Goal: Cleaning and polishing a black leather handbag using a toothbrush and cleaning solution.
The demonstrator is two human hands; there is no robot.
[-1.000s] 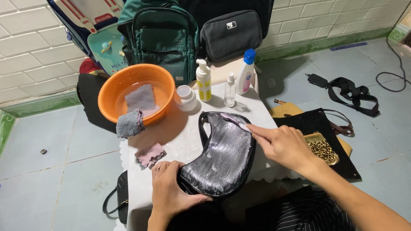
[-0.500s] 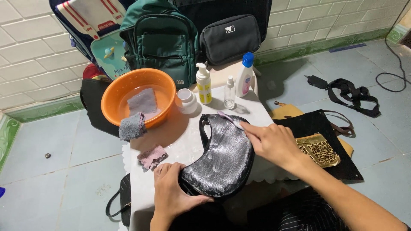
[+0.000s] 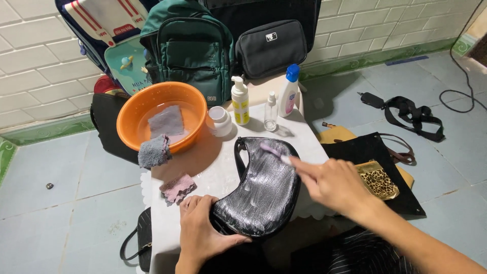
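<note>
A black curved handbag (image 3: 264, 190) lies on the small white table (image 3: 213, 165), its glossy face streaked with pale foam. The left hand (image 3: 200, 231) is clamped over the bag's near lower edge, fingers curled on top and thumb along the rim. The right hand (image 3: 332, 182) pinches the handle of a pink brush (image 3: 274, 151), whose head rests on the bag's upper part; this hand is blurred. At the table's far left stands an orange basin (image 3: 162, 114) with a grey cloth in it and another grey cloth (image 3: 153, 149) draped over its rim. A pink cloth (image 3: 177, 187) lies just left of the bag. Behind the bag stand a white jar (image 3: 220, 121), a pump bottle (image 3: 240, 101), a small clear spray bottle (image 3: 272, 111) and a blue-capped bottle (image 3: 289, 91).
</note>
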